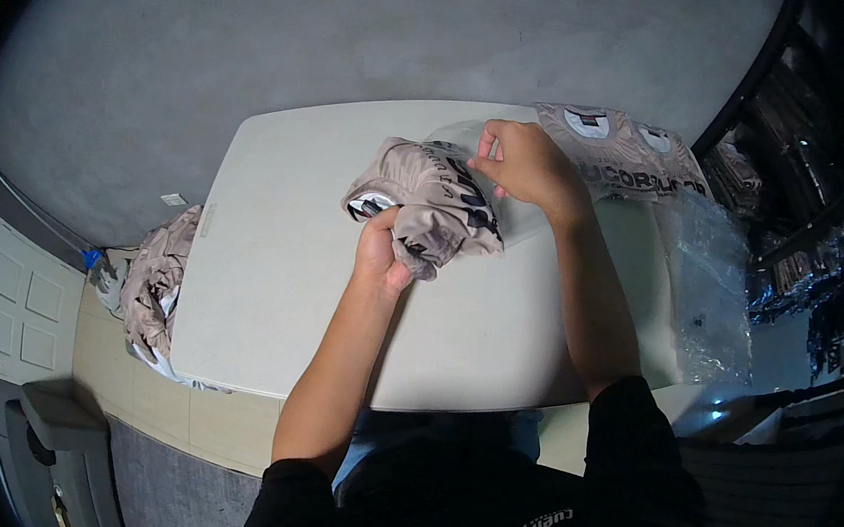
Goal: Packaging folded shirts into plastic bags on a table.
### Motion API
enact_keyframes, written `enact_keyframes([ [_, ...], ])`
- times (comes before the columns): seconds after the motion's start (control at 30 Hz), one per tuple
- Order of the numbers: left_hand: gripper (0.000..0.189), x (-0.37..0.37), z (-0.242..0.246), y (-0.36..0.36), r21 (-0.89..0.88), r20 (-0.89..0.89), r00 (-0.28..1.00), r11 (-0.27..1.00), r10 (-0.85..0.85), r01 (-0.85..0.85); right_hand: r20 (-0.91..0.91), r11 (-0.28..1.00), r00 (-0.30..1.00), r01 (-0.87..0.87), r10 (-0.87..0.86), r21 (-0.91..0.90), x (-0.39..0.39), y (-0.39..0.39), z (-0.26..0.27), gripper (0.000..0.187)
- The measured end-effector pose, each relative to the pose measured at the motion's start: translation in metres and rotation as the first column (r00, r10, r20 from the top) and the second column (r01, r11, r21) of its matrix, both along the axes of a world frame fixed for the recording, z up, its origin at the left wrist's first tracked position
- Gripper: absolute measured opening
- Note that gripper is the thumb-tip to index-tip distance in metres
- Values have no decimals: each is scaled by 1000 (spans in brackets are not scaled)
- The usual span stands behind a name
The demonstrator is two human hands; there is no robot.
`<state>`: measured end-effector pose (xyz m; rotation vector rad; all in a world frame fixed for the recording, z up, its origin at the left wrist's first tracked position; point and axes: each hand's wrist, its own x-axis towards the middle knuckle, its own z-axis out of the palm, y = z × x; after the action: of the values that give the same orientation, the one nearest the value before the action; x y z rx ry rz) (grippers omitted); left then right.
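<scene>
My left hand (378, 251) grips a bunched, folded beige T-shirt (414, 170) at its collar side, above the white table. Dark lettering runs across the shirt front, and its white inner collar shows near my thumb. A thin clear plastic bag (527, 220) lies around the shirt's right end; how far the shirt sits inside it is hard to tell. At that end, my right hand (522, 157) has thumb and fingers pinched together, apparently on the film of the bag.
On the white folding table (272, 276), beige shirts in clear bags (630, 147) lie at the far right. Flat clear plastic bags (710, 291) hang over the right edge. Left of the table is a heap of beige shirts (157, 287); dark shelving (781, 157) stands right.
</scene>
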<state>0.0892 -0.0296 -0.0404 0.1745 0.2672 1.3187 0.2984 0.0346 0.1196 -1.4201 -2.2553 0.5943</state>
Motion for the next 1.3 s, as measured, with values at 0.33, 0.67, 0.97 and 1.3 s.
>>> enact_keyframes([
  [0.33,35,5,4,29,-13,-318,928,978,194,-209,-40,999,998,-50,49,-14,-1,7,-9,22],
  [0.67,46,17,11,39,156,-382,829,913,408,-377,-245,1000,969,-32,31,0,-29,8,-25,19],
  [0.97,48,43,34,19,122,-588,799,990,128,-70,-259,933,966,113,-22,341,-37,11,-43,15],
  [1.3,32,39,35,25,134,-483,840,969,247,-208,-66,955,998,42,-23,293,-35,-8,-21,14],
])
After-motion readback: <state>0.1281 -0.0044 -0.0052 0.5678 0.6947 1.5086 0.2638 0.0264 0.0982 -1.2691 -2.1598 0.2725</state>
